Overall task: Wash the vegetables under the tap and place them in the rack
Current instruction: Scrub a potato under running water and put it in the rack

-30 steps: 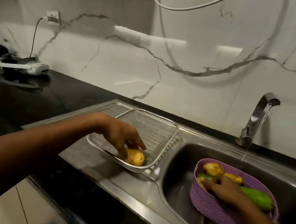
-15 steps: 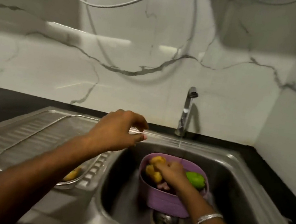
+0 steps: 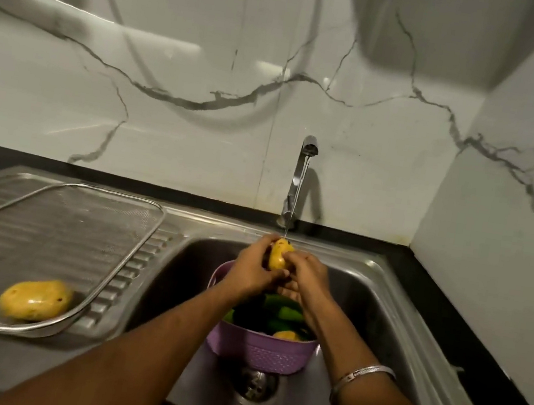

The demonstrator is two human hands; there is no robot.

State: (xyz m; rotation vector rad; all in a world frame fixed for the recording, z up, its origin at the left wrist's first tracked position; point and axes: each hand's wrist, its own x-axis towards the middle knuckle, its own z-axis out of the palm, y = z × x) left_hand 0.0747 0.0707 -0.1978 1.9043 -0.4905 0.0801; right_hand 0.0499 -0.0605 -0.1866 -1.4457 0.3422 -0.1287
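A yellow potato (image 3: 279, 255) is held upright under the thin stream from the tap (image 3: 301, 176). My left hand (image 3: 250, 267) grips it from the left and my right hand (image 3: 308, 278) grips it from the right. Below them a purple basket (image 3: 259, 350) stands in the sink and holds green vegetables (image 3: 280, 315) and another yellow potato (image 3: 287, 335). One washed potato (image 3: 35, 298) lies at the near right corner of the wire mesh rack (image 3: 134, 248) on the draining board.
The steel sink basin (image 3: 375, 326) has a drain (image 3: 254, 382) just in front of the basket. A black counter (image 3: 469, 322) runs along the right side, with marble walls behind and to the right. A silver bangle (image 3: 360, 377) is on my right wrist.
My left hand left the rack and joined my right hand over the basket. A potato was lifted out of the basket up under the running water. The view swung right and down.
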